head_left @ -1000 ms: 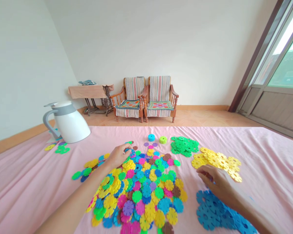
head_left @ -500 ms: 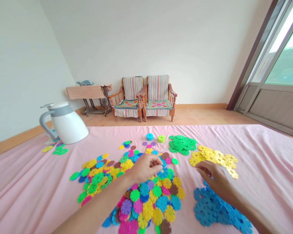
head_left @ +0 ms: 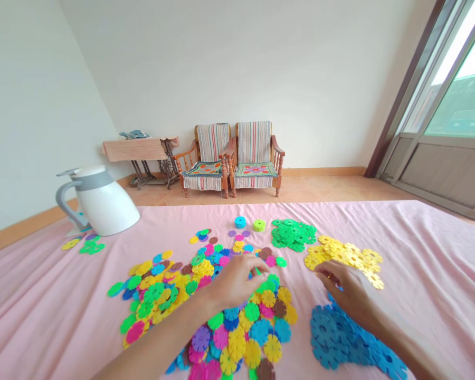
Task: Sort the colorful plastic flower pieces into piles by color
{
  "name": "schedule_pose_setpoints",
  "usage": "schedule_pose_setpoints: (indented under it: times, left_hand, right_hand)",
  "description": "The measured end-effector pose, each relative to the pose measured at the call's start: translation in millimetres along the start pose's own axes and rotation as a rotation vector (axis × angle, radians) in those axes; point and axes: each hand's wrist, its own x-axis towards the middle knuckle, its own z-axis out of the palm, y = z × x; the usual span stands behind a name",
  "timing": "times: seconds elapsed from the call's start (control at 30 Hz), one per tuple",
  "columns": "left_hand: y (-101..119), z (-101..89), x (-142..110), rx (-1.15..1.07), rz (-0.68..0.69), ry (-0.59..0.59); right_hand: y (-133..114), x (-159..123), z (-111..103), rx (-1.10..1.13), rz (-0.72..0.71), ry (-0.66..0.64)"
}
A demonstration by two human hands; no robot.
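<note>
From the head camera, the left hand (head_left: 235, 282) sits over a mixed heap (head_left: 206, 301) of flower-shaped plastic discs, which spreads across a pink cloth (head_left: 43, 301). Its fingers (head_left: 257, 268) are curled down against the discs at the heap's far side, but they hide whether any disc is gripped.

The right hand (head_left: 350, 293) hovers to the right of the heap, between a yellow pile (head_left: 350, 257) and a blue pile (head_left: 328, 338). Its fingers (head_left: 324, 272) are bunched together just at the yellow pile's near edge. A small piece may be pinched there, though it's too hidden to tell.

Beyond the hands lie a green pile (head_left: 293, 235) and two short stacks of discs, one cyan (head_left: 240, 222) and one lime (head_left: 259, 225). A few stray green and yellow discs (head_left: 89, 246) lie at the far left of the cloth, near a white jug (head_left: 101, 203) that lies on its side.

Past the cloth's far edge, two wooden armchairs (head_left: 229, 158) stand against the wall beside a small treadle table (head_left: 136, 150) — a glazed door (head_left: 447, 105) fills the right side.
</note>
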Motion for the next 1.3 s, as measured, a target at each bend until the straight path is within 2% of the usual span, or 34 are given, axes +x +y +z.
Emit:
schedule_pose_setpoints:
  times: [0.13,0.23,0.37,0.57,0.67,0.77,0.87,1.0,1.17,1.3]
  left_hand:
    - [-43,-44.3,-19,0.235,-0.09,0.091]
    - [-69,-65.1,-36,0.36,-0.157,0.033]
    - [-93,-72.7,-55,0.39,-0.188,0.048]
    - [-122,-72.9,-66,0.358,-0.121,0.016]
    - [-122,-74.8,-66,0.374,-0.121,0.027]
    - [-112,-76.6,-63,0.389,-0.102,0.04]
    - [-104,-77.6,-60,0.38,-0.147,0.122]
    - [-105,-78.1,-59,0.377,-0.23,0.239]
    - [-103,-76.8,-57,0.372,-0.222,0.299]
    - [-83,-67.1,-50,0.242,-0.18,0.372]
  right_hand:
    - [-2,1,1,-0.021,0.013,-0.016]
    - [-5,1,0,-0.039,0.017,-0.038]
    - [-5,1,0,-0.046,0.028,-0.055]
    - [4,0,5,-0.029,0.021,-0.052]
    - [6,-1,6,-0.031,0.014,-0.046]
    - [4,-1,5,-0.038,0.008,-0.063]
    - [1,-1,3,-0.043,-0.001,-0.074]
    - [0,0,4,-0.029,-0.012,-0.065]
    - [-1,1,4,-0.01,-0.03,-0.042]
    - [-10,1,2,0.003,-0.03,-0.05]
